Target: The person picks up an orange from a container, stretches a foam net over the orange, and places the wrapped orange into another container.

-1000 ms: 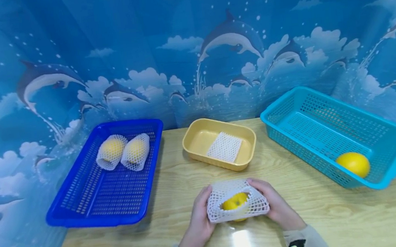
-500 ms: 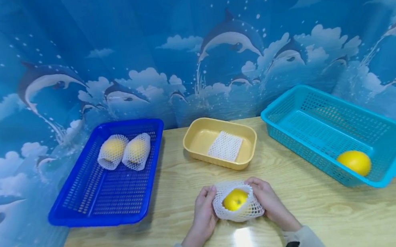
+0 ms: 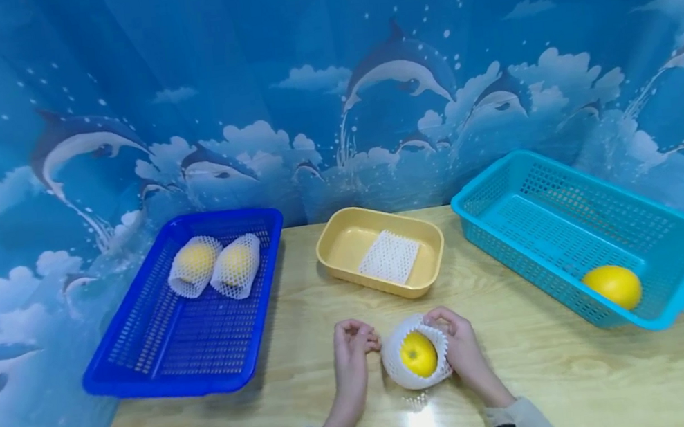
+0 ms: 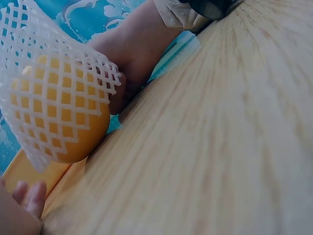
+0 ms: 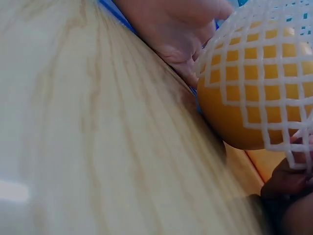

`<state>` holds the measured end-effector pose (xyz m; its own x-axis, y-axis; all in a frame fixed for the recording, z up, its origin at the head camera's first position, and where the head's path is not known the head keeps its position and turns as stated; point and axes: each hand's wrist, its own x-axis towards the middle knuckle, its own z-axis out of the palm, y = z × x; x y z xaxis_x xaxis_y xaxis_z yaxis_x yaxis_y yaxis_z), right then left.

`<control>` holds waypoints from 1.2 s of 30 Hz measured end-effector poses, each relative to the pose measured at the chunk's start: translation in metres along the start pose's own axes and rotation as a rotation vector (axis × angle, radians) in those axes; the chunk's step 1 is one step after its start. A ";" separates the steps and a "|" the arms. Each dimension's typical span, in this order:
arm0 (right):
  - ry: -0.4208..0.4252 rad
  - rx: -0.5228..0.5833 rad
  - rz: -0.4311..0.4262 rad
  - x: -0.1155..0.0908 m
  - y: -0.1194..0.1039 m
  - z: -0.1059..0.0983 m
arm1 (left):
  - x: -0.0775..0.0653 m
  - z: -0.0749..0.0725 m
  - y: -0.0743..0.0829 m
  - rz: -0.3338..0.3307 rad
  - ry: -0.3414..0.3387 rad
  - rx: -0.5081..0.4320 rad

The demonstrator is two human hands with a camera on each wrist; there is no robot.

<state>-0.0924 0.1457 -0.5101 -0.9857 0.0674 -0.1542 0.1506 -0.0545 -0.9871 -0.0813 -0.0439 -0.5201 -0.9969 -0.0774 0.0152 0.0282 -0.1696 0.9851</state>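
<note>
Low in the middle of the head view, a round yellow fruit (image 3: 419, 354) sits inside a white foam net sleeve (image 3: 398, 366), its end showing through the sleeve's opening. My right hand (image 3: 464, 350) pinches the sleeve's edge on the right; in the right wrist view its fingertips (image 5: 302, 147) are at the mesh. Just left of the sleeve, my left hand (image 3: 352, 351) has its fingers loosely bent with nothing in them. The left wrist view shows the fruit's lower side (image 4: 90, 144) bare below the mesh, close over the wooden table (image 4: 205, 147).
A blue basket (image 3: 166, 388) at left holds two yellow fruits in foam nets (image 3: 195, 262). Behind my hands, a tan tray (image 3: 335, 238) contains a flat white foam net (image 3: 389, 257). At right, a turquoise basket (image 3: 509, 251) holds a bare yellow fruit (image 3: 614, 286). A dolphin-printed curtain (image 3: 275, 53) hangs behind.
The sleeve, held by both hands a second ago, has been drawn further round the fruit. My left hand has let go and moved slightly left; the opening now faces more to the right.
</note>
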 end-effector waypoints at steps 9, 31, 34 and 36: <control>-0.026 -0.017 -0.050 0.000 0.003 -0.001 | -0.003 -0.003 -0.008 0.621 -0.438 0.335; -0.072 -0.064 -0.112 0.005 0.006 0.001 | 0.002 0.002 -0.012 0.492 -0.495 0.521; -0.061 -0.067 -0.114 0.003 0.007 -0.001 | 0.000 0.003 -0.012 0.422 -0.514 0.520; -0.055 -0.078 -0.119 0.002 0.008 -0.002 | -0.001 0.003 -0.011 0.383 -0.524 0.521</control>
<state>-0.0927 0.1469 -0.5184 -0.9993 0.0144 -0.0357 0.0361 0.0285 -0.9989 -0.0803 -0.0392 -0.5301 -0.8339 0.4523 0.3163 0.4633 0.2621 0.8466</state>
